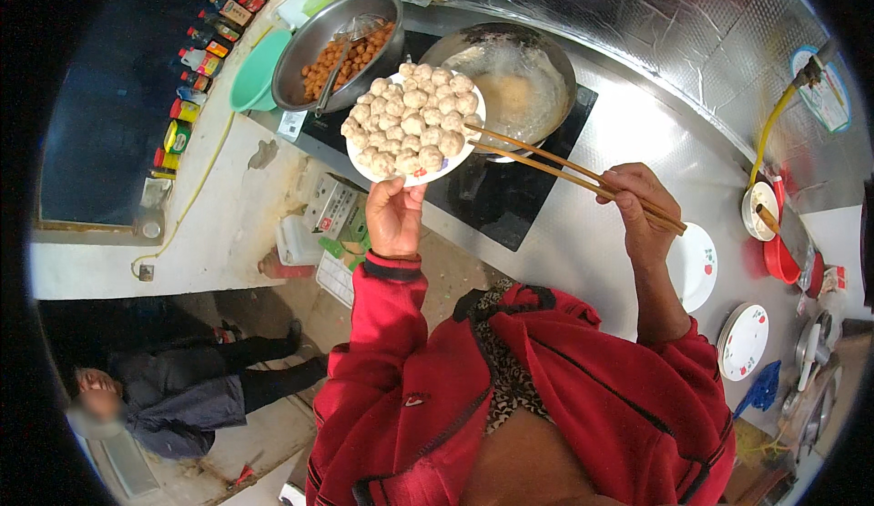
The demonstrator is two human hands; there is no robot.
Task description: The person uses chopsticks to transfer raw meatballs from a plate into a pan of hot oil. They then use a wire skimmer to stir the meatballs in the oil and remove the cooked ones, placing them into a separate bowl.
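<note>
My left hand grips the near rim of a white plate heaped with pale raw meatballs. In my right hand is a pair of wooden chopsticks. Their tips touch, or lie just beside, the meatballs at the plate's right side. Behind the plate, a wok of bubbling liquid sits on a black glass cooktop; the plate overlaps its left rim in view. At the upper left stands a steel basin of browned balls, with a strainer ladle in it.
A green plastic basin and several condiment bottles line the left sill. White plates rest on the steel counter at right, near a small bowl and a red container. Another person stands at lower left.
</note>
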